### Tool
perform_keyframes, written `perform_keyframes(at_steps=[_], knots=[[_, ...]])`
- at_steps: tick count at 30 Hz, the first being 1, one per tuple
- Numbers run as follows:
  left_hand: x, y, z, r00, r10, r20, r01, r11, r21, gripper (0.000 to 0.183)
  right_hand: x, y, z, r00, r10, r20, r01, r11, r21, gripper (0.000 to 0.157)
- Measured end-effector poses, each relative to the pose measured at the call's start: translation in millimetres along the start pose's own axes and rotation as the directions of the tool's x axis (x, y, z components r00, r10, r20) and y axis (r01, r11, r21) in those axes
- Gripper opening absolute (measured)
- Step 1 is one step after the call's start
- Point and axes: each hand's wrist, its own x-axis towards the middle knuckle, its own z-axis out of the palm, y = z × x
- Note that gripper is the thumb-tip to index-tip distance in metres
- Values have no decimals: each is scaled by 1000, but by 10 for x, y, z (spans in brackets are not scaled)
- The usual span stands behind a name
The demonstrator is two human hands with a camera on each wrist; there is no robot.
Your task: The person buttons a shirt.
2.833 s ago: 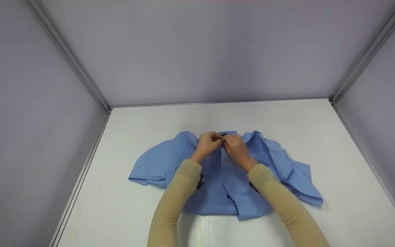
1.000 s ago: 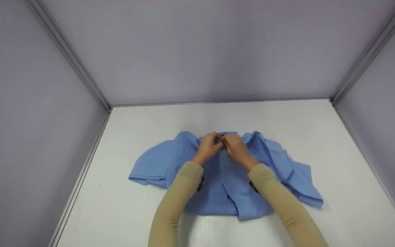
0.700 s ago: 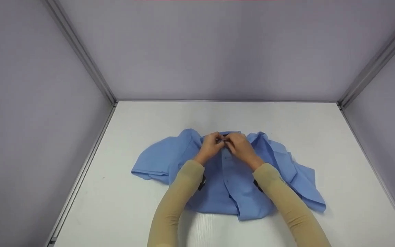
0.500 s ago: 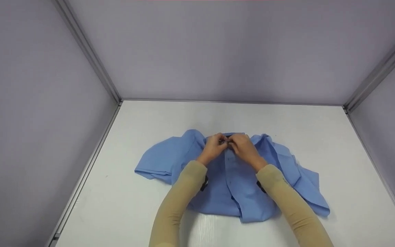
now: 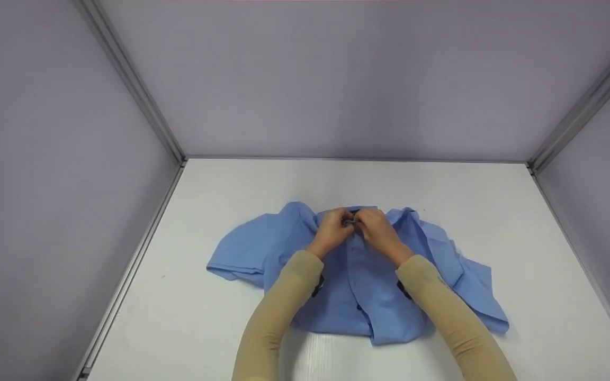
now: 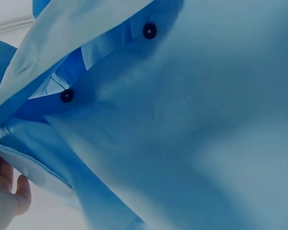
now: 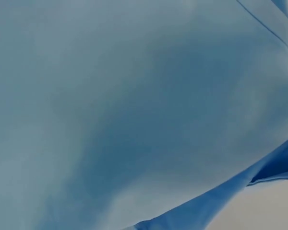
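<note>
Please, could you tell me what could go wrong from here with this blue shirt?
The left hand and right hand pinch the blue shirt near its far edge and partly hide that spot, so a misalignment might go unnoticed.
In the left wrist view, two dark buttons lie uncovered, so one could be skipped or mismatched.
The folded cloth on the person's right might crumple further if the shirt is tugged.

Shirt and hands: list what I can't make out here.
Head view: exactly what the left hand and right hand pinch, covered by their fingers.
Head view: parts of the shirt hidden by the forearms.
Left wrist view: the rest of the hand, cut off by the left edge.
Right wrist view: both hands, out of frame.
</note>
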Motion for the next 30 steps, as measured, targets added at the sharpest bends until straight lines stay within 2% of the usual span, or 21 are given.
perform_keyframes(at_steps=[3, 7, 10, 15, 20, 23, 26, 30], knots=[[-4, 12, -9, 1000, -9, 9, 10, 1000, -13, 13, 3, -8, -10, 1000, 7, 9, -7, 1000, -11, 11], [-7, 3, -20, 1000, 15, 16, -14, 1000, -20, 10, 19, -20, -12, 999, 25, 19, -25, 999, -26, 12], [-25, -24, -36, 1000, 30, 2, -30, 998, -48, 9, 35, -27, 13, 998, 57, 20, -57, 998, 1, 13], [-57, -51, -66, 1000, -14, -2, 14, 989, -150, 12, 52, -25, 45, 990, 135, 31, -138, 985, 106, 13], [-64, -60, -83, 996, -80, 40, 87, 969, -230, 11, 79, -52, 24, 980, 194, 48, -200, 961, 192, 9], [-62, -55, -99, 992, -106, 61, 119, 958, -260, 11, 98, -71, 20, 980, 195, 43, -199, 967, 159, 9], [-63, -36, -123, 988, -128, 84, 147, 945, -292, 11, 111, -87, 35, 984, 175, 32, -177, 982, 59, 11], [-87, 92, -216, 980, -142, 139, 182, 920, -346, 11, 109, -118, 51, 988, 155, 4, -155, 986, -56, 15]])
